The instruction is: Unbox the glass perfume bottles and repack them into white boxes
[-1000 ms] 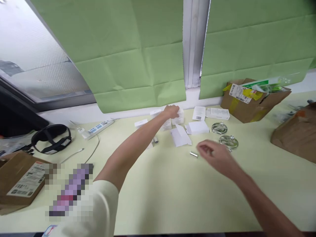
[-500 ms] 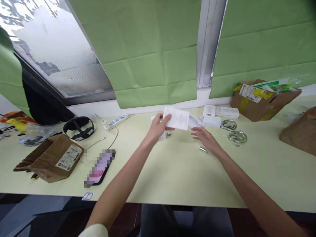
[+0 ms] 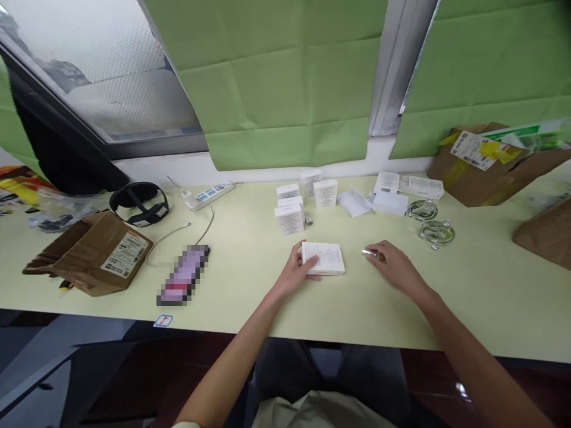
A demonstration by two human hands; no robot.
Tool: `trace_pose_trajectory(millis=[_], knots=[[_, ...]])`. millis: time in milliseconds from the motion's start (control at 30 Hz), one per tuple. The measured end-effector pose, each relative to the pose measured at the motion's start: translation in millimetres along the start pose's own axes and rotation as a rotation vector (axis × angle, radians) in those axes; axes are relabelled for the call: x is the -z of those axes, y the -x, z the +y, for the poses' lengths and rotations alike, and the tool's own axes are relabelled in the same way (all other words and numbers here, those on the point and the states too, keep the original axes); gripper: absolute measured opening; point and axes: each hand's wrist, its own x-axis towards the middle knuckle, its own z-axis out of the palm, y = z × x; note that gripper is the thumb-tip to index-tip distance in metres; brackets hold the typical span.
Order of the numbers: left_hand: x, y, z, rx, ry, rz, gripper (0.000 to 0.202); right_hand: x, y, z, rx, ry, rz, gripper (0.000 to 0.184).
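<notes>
A flat white box (image 3: 331, 258) printed with small grey text is held in my left hand (image 3: 294, 273), low over the table, with the thumb on its top face. To its right, my right hand (image 3: 398, 268) has its fingers closed on one end of a small shiny silver cylinder (image 3: 368, 252). The rest of the cylinder sticks out to the left, and its held end is partly hidden. Beyond the left hand stand several small white boxes (image 3: 291, 220), with a second small cylinder (image 3: 308, 220) beside them.
An opened white carton (image 3: 354, 203) and white boxes (image 3: 390, 203) lie at the back. Coiled cables (image 3: 437, 232) sit right of them, before a cardboard box (image 3: 473, 178). On the left are a phone (image 3: 184, 276), a headset (image 3: 140, 205), a power strip (image 3: 214, 193) and a brown carton (image 3: 93, 252).
The white box in my left hand has come down and nearer to me, uncovering the small boxes behind. My right hand has closed on the silver cylinder, which lay on the table.
</notes>
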Motion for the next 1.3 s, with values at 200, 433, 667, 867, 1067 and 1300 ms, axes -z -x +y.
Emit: trace_pose_trajectory(millis=[200, 433, 667, 867, 1067, 1300], knots=[[11.7, -2.2, -3.2, -0.104, -0.237, -0.246, 0.102, 15.8, -25.8, -5.3, -0.093, -0.046, 0.120, 0.072], [-9.2, -33.5, 3.4, -0.311, -0.590, -0.167, 0.095, -3.8, -6.5, -35.0, 0.189, -0.277, -0.305, 0.096], [-0.1, -53.8, 7.0, -0.426, -0.718, -0.279, 0.082, -4.2, -17.0, -25.1, 0.139, -0.315, -0.286, 0.095], [1.5, -54.6, 5.0, -0.413, -0.718, -0.288, 0.082, -6.4, -14.6, -23.6, 0.100, -0.316, -0.292, 0.096], [6.5, -52.5, 10.2, -0.364, -0.745, -0.290, 0.082, -4.3, -18.1, -17.3, 0.076, -0.312, -0.291, 0.099], [10.0, -53.7, 7.1, -0.567, -0.885, -0.271, 0.039, -4.7, -17.4, -16.3, 0.089, -0.304, -0.276, 0.098]])
